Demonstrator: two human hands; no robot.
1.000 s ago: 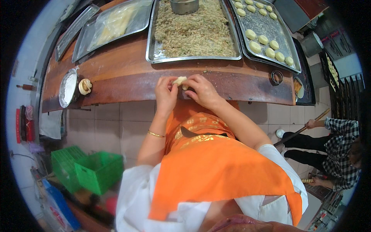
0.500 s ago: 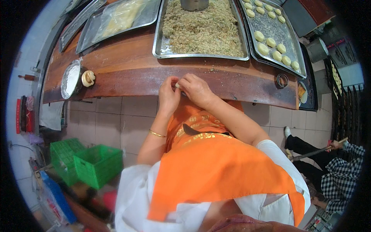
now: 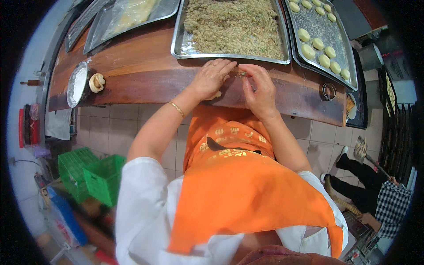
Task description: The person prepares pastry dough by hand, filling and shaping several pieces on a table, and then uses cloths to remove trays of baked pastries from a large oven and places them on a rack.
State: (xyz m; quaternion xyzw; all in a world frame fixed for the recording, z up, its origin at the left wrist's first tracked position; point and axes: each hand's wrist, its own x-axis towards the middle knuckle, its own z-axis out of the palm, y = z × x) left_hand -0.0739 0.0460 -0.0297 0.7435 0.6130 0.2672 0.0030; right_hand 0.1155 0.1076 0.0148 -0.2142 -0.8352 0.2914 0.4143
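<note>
My left hand (image 3: 212,78) lies palm down at the wooden table's front edge, fingers stretched to the right. Beneath its palm side a small pale piece of dough (image 3: 216,95) peeks out; the hand hides most of what lies there. Facing it, my right hand (image 3: 260,90) is held sideways just above the wood, thumb and fingers apart. Small crumbs (image 3: 242,74) show by its fingertips. Just beyond both hands stands a metal tray (image 3: 229,58) filled with a crumbly beige-green filling (image 3: 234,33).
Pale dough rounds (image 3: 324,61) sit on a floured tray at right, near a metal ring (image 3: 328,91). A flour bowl (image 3: 78,86) and dough coil (image 3: 96,82) stand at left. Green crates (image 3: 104,179) are on the lower left. A person in a checked top (image 3: 393,205) holds a long-handled tool.
My hands, together at the table edge before, have moved forward onto the table and apart. The left hand is now flattened, and the right has opened. The person at right has shifted the tool.
</note>
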